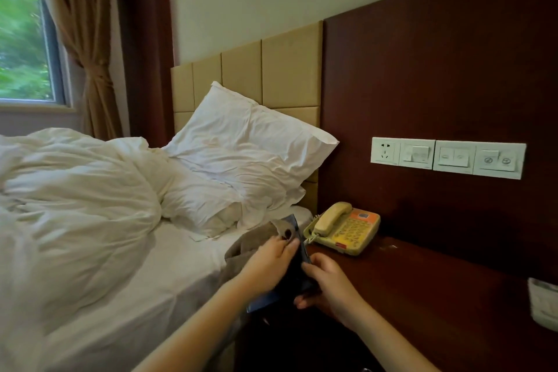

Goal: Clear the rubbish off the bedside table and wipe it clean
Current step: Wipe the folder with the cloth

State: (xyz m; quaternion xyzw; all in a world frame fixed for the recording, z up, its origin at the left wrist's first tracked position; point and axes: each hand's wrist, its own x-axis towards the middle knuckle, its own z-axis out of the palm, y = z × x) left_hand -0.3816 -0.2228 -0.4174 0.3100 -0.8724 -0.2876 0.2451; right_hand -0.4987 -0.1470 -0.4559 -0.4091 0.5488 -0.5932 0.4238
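1. Left hand (270, 261): it reaches in from the near edge. Its grip is pressed together, with thumb and fingers pinching the far upper edge of a dark blue flat packet (291, 278).
2. Right hand (330, 284): it is just right of the left hand. Its grip is curled round the near right edge of the same packet, with the thumb underneath.
3. Packet position: it is held tilted between both hands, above the gap where the bed meets the left edge of the dark reddish-brown wooden desk (422, 287). Its contents cannot be read.
4. A grey-brown crumpled cloth (247, 246) lies under the left hand on the right edge of the bed. Whether the hand also holds it cannot be told.
5. A blurred white object (543, 302) sits at the right end of the desk.
6. A pale yellow corded telephone with an orange keypad panel (344, 228) stands at the far left corner of the desk, handset in its cradle.
7. The bed carries a white sheet (169, 266), a rumpled white duvet (75, 190) on the left and two white pillows (250, 145) at the far end.
8. A white strip of sockets and switches (447, 157) is fixed to the dark wooden wall panel (437, 69) above the desk.
9. A beige padded headboard (271, 69) stands behind the pillows.
10. A brown tied curtain (84, 39) hangs beside the window (21, 39) at far left.
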